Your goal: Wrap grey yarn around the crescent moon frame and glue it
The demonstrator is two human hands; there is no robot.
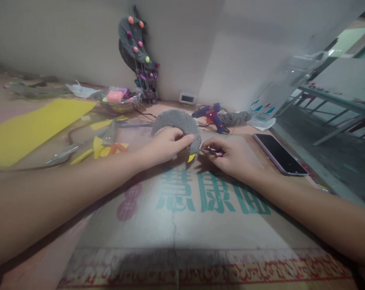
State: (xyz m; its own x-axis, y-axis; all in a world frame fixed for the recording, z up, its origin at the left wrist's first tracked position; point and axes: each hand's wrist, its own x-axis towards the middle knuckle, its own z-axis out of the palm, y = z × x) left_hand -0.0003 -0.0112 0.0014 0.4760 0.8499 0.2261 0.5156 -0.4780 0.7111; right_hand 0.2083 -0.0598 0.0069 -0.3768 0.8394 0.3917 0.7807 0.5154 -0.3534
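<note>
Over the far part of the cardboard (182, 231), in the head view, I see the gray crescent (178, 115), its curve arching away from the person. It looks wound with yarn, so I judge it light, fairly stiff at the core and soft outside. It should not slip or break easily, though a hard pinch might shift the strands. I would hold it across its band, thumb on top, away from the yellow scrap (191, 158) showing at its right end.

The left hand (170, 143) is closed on it like that, the thumb pressed on the right side of the band; I cannot see how far the fingers reach underneath. Just beside that end, the right hand (226, 154) is nearly closed, fingers pinching a small dark tool (213, 151), too blurred for me to identify.
</note>
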